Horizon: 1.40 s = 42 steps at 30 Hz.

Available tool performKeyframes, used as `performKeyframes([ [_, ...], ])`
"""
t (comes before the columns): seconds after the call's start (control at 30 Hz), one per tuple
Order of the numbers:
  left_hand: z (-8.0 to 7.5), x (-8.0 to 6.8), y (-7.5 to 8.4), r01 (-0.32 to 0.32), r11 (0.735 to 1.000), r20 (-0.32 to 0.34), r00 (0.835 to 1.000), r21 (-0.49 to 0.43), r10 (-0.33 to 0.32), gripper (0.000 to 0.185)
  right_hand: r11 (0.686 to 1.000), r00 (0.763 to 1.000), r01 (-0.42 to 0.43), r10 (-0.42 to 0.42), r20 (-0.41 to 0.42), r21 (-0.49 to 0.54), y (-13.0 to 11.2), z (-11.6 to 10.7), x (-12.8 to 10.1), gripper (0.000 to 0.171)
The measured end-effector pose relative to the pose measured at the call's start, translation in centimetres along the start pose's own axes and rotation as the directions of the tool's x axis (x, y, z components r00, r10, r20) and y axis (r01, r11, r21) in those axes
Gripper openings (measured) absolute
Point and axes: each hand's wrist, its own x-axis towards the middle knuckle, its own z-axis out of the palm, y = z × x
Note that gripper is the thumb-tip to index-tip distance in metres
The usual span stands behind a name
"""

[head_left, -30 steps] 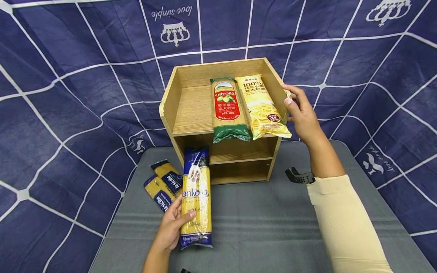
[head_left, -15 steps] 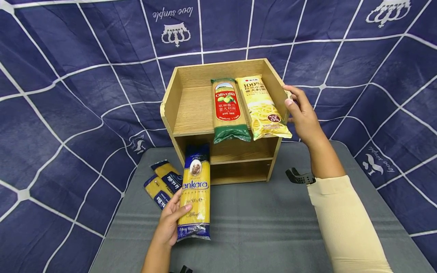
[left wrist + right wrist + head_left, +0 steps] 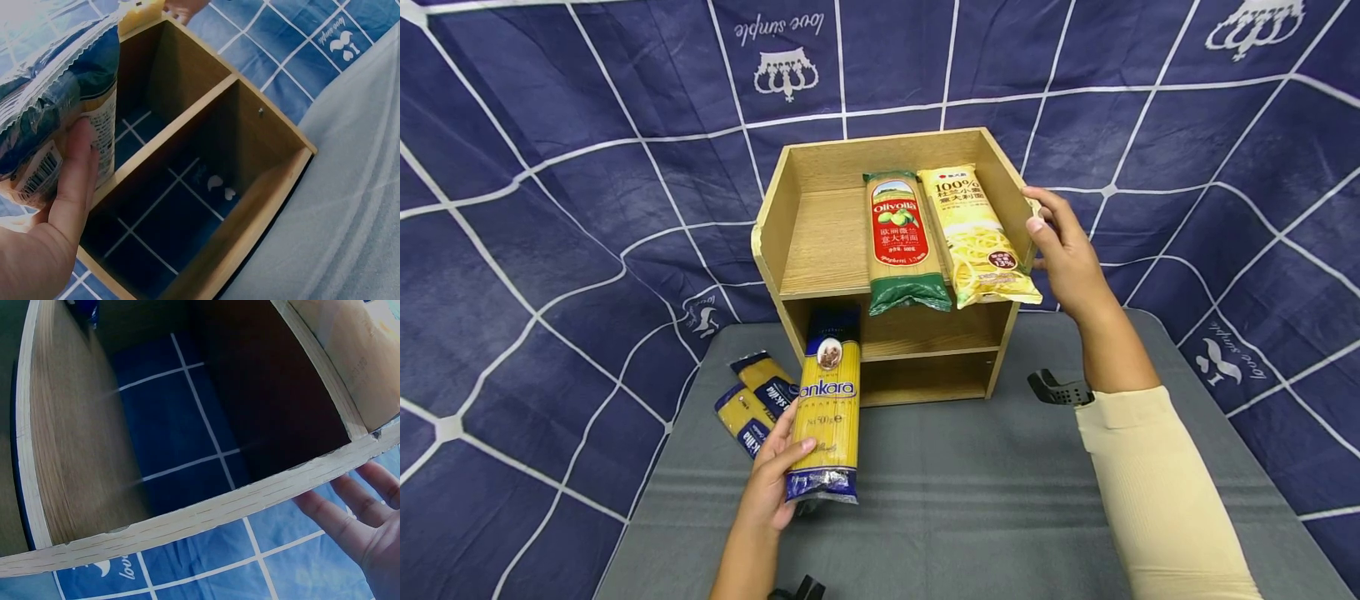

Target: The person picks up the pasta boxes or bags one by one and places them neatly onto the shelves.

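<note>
— While the left hand (image 3: 772, 492) has its fingers (image 3: 796, 454) curled round the Ankara spaghetti pack (image 3: 827, 410), which way does it run?

— Lengthwise, pointing at the wooden shelf (image 3: 820, 242) ahead. The right hand (image 3: 1063, 254), fingers relaxed and apart, rests on the shelf's right wall.

A grey table (image 3: 970, 492) bears a wooden shelf (image 3: 820, 250) and two pasta packets (image 3: 758, 402).

Five pasta packs: two on the shelf (image 3: 820, 242) top, red (image 3: 897, 237) and yellow (image 3: 976, 237); one ankara pack (image 3: 827, 408) lifted; two blue-banded (image 3: 752, 404) on the table (image 3: 970, 500)
</note>
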Motion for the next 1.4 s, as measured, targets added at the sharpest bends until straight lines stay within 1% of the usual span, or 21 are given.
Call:
performKeyframes([
  [0.13,0.1,0.6,0.0,-0.002,1.0,-0.024,1.0,0.004,0.002,0.077,1.0,1.0,0.008,-0.008,0.002,0.023,0.0,0.0,0.0,0.047],
  [0.3,0.1,1.2,-0.1,0.0,1.0,-0.081,0.997,0.021,0.002,0.074,0.999,1.0,0.011,-0.011,0.003,0.045,0.0,0.1,0.0,0.047],
  [0.47,0.2,1.8,-0.2,0.004,1.0,-0.115,0.993,0.012,-0.003,0.072,1.0,1.0,0.004,-0.004,-0.002,0.024,0.2,0.1,0.0,0.048],
  [0.63,0.5,2.4,-0.2,-0.007,1.0,-0.146,0.989,-0.002,0.007,0.07,1.0,1.0,0.001,-0.001,0.003,0.01,0.3,0.1,0.0,0.048],
  [0.73,0.6,2.8,-0.2,-0.012,1.0,-0.186,0.982,-0.015,0.009,0.065,1.0,1.0,0.006,-0.006,0.006,0.029,0.3,0.1,0.1,0.048],
  [0.87,0.8,3.3,-0.1,-0.021,1.0,-0.249,0.968,-0.023,0.015,0.06,0.999,1.0,0.008,-0.008,0.002,0.034,0.2,0.1,0.1,0.048],
  [1.0,0.8,3.5,0.1,-0.01,1.0,-0.281,0.96,-0.012,0.006,0.06,0.999,1.0,0.012,-0.012,0.001,0.034,0.2,0.1,0.0,0.048],
  [1.1,0.7,3.3,0.3,0.016,1.0,-0.273,0.962,-0.004,-0.017,0.061,0.999,1.0,0.014,-0.014,0.004,0.043,0.3,0.2,0.0,0.048],
  [1.23,0.5,2.8,0.5,0.052,0.998,-0.217,0.975,0.021,-0.046,0.063,0.999,1.0,0.005,-0.005,0.001,0.031,0.3,0.1,-0.1,0.048],
  [1.3,0.5,2.5,0.5,0.06,0.998,-0.19,0.98,0.035,-0.052,0.065,1.0,1.0,0.001,-0.001,-0.002,0.02,0.2,0.0,-0.1,0.048],
  [1.4,0.5,2.1,0.5,0.06,0.997,-0.168,0.984,0.05,-0.05,0.068,1.0,1.0,0.003,-0.003,-0.003,0.007,0.1,0.0,-0.1,0.048],
])
